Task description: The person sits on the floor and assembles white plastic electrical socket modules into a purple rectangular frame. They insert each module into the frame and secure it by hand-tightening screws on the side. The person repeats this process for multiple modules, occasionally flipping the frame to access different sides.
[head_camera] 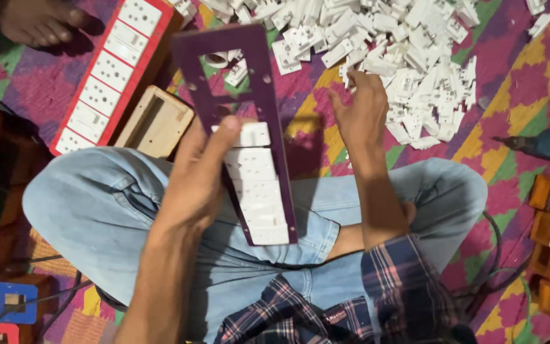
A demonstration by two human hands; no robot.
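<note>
— Floor covering, what was it?
— Patchwork cloth (529, 70) in pink, green and yellow, strewn with white sockets (408, 57).
— And the hands?
— Left hand (195, 178) clamped a purple panel (265, 95) over the lap, half filled with white modules. Right hand (361, 111), fingers spread, touched the pile. A wooden box (157, 121) lay open.
</note>
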